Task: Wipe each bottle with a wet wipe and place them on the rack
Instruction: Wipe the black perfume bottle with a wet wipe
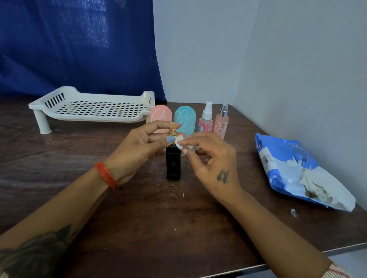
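A black bottle (pixel 173 165) with a gold spray top stands upright at the table's middle. My left hand (pixel 139 147) pinches its gold top between thumb and fingers. My right hand (pixel 207 157) pinches a small white wet wipe (pixel 180 142) against the bottle's neck. Behind them stand a pink rounded bottle (pixel 158 115), a teal rounded bottle (pixel 184 119), a pink spray bottle with a white nozzle (pixel 206 121) and a peach spray bottle with a silver nozzle (pixel 221 124). The white perforated rack (pixel 92 109) sits at the back left with nothing on it.
A blue and white wet wipe pack (pixel 294 169) lies open at the right, wipes spilling from it. The dark wooden table (pixel 44 161) ends at a near right edge. A blue curtain hangs behind the rack; a white wall corner closes the right.
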Tool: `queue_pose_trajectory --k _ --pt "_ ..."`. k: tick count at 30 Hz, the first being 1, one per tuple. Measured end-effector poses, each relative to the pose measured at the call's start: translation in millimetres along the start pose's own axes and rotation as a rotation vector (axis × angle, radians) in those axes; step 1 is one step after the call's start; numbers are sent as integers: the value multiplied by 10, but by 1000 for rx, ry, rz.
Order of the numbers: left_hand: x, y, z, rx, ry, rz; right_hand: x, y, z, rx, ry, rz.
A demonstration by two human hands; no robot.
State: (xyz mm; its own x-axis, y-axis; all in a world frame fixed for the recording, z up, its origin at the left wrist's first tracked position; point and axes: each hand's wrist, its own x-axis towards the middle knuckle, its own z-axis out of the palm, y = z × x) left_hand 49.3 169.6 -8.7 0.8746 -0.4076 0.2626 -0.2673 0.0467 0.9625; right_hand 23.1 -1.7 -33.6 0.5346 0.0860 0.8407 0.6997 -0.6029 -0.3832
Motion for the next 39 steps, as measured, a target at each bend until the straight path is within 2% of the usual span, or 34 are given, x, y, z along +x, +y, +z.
queue_pose_trajectory --k 6,9,12,17,23,30,32,36,39 --pt "-2 23 -2 51 -20 -1 -12 35 -2 -79 -13 96" --pt "-1 12 1 87 -18 11 -9 5 8 -60 42 16" --pt "-2 1 -3 110 0 38 -13 -3 22 -44 9 -64" --pt "-1 6 -7 161 37 41 -19 -1 15 -27 -33 -96" --pt "-9 13 2 138 107 38 -51 -43 3 -34 -172 -162" --pt "7 8 4 76 154 7 -78 -41 -25 -76 -340 -86" --pt "11 2 3 44 188 -1 -75 -47 -29 -116 -299 -80" --pt "19 -13 -1 18 232 -1 -37 -90 -34 -132 -22 -144" --pt "14 1 10 21 227 -2 -28 -111 15 -194 -33 -226"
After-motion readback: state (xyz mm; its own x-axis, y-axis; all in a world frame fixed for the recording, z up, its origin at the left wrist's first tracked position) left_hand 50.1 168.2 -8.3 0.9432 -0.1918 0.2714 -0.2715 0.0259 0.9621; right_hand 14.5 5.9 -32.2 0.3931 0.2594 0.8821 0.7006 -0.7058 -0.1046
